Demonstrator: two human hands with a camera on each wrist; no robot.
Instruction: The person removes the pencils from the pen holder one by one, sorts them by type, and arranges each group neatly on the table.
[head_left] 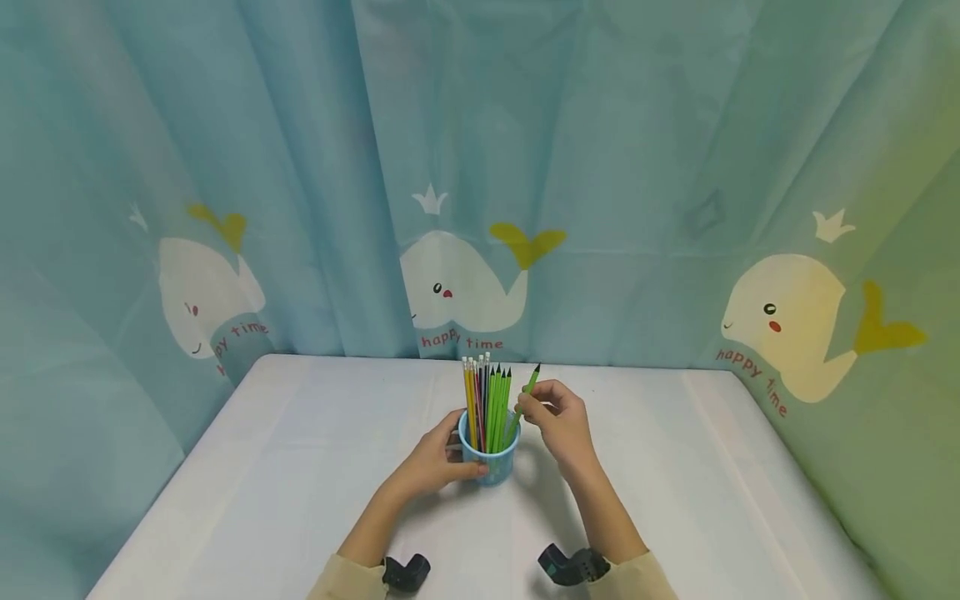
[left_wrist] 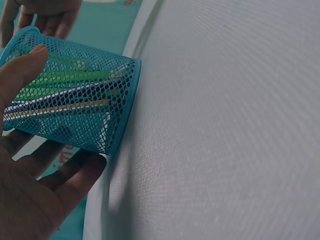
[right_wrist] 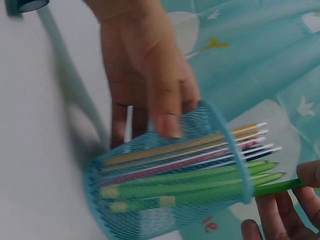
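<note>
A light blue mesh pen cup (head_left: 497, 473) stands upright on the white tabletop. My left hand (head_left: 429, 463) holds it from the left, thumb across the near side and fingers behind. With thumb and fingertips, my right hand (head_left: 561, 419) pinches a green pencil (head_left: 532, 381) just right of the rim. This pencil leans to the right, black tip up, its lower part inside the cup. Several other green pencils (head_left: 498, 408) stand beside it, black tips up. Yellow pencils (head_left: 469, 392) and other dark and reddish ones with white eraser ends fill the cup's left side.
The white tabletop (head_left: 660, 483) stretches out on both sides of the cup. Behind it hangs a blue-green curtain (head_left: 637, 167) with printed whales, meeting the table's far edge. Dark wrist devices (head_left: 573, 567) sit on both forearms.
</note>
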